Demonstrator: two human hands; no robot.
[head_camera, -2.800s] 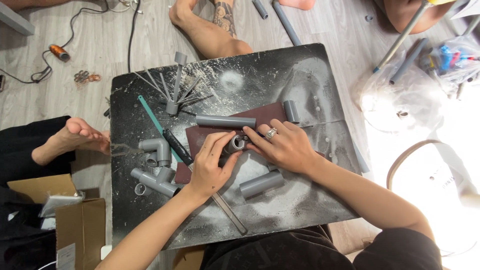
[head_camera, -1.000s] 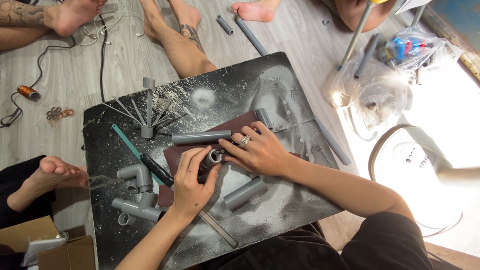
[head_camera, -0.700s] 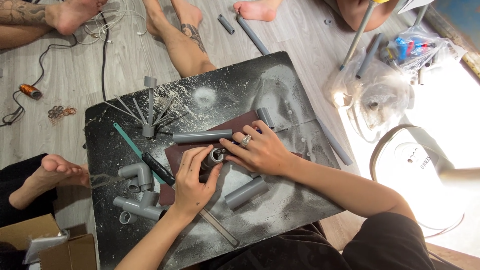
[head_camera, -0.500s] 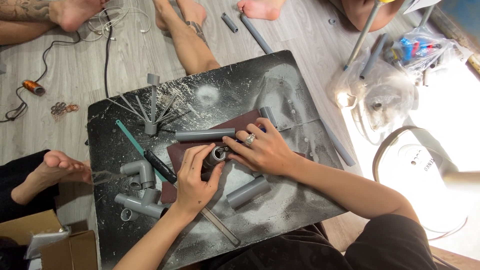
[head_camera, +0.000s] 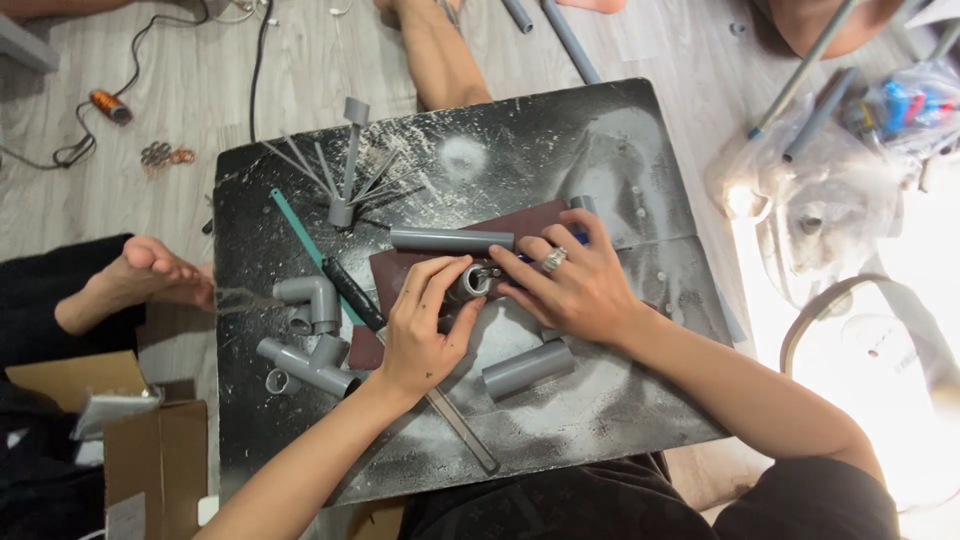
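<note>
Packages at the edges of the scene

A brown cardboard box (head_camera: 120, 440) stands open at the near left, pale paper in its top. At the far right lies a clear plastic bag (head_camera: 905, 105) holding blue and red items.

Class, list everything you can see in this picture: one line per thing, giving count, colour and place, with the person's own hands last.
board: one, black, dusty, on the floor
sandpaper: one sheet, dark red, mid-board
fitting: one, grey, between both hands
long pipe: one, grey, above the fitting
short pipe: one, grey, below the right hand
elbow joints: several, grey, left part of board
file: one, black handle, left of the left hand
box: one, brown, bottom left
bag: one, clear, right of board
left hand: on the fitting
right hand: ringed, on the fitting
</note>
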